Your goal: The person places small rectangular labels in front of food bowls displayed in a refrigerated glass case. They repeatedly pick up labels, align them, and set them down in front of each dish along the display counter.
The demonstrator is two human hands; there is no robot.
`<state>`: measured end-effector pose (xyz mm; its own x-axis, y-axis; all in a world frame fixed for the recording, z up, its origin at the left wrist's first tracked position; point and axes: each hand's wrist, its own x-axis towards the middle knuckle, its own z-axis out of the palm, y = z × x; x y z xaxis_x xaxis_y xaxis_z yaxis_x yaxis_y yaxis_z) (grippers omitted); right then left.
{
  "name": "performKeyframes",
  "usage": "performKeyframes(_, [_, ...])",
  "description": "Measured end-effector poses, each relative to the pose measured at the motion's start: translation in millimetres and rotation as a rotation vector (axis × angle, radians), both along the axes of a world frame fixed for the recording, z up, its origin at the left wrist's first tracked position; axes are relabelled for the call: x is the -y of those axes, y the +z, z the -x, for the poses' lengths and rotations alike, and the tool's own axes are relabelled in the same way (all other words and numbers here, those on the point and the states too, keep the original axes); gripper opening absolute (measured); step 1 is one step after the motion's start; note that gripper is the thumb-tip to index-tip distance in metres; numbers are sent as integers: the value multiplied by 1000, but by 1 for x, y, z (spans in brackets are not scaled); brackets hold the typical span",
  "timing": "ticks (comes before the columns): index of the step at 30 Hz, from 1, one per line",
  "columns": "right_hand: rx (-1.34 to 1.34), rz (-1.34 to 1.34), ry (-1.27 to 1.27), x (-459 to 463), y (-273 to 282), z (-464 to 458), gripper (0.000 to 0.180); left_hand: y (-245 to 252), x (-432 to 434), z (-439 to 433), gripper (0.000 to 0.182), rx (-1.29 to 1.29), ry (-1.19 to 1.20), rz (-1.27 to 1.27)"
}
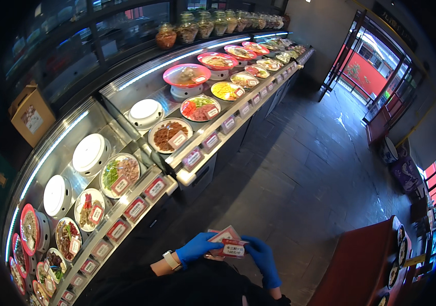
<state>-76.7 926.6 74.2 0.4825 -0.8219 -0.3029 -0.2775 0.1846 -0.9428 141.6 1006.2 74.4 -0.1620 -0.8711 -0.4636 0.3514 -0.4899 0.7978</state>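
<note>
Both of my hands wear blue gloves and meet low in the picture, in front of my body. Several plastic-cased price cards [233, 249], red and white with writing, lie fanned out between them. My left hand [198, 249] grips the cards from the left, with a watch on its wrist. On the other side, the fingers of my right hand [262, 258] touch the cards' right edge. Beyond my hands stands a lit display counter [198, 151] with plates of food, such as a plate of dark minced food [170, 134], and similar cards along its front rail.
White upturned stands [91, 153] sit in the counter. Glass jars [187, 28] line the ledge behind it, with a cardboard box [32, 116] at the left. A red table [350, 264] with plates is at the lower right. A doorway [363, 72] opens at the upper right.
</note>
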Motion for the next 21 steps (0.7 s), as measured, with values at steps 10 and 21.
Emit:
performKeyframes(10, [32, -135, -99, 86, 11, 55, 25, 1, 115, 47, 48, -58, -92, -16])
performKeyframes(21, [-29, -141, -44, 230, 3, 13, 23, -30, 242, 15, 50, -266, 49, -54])
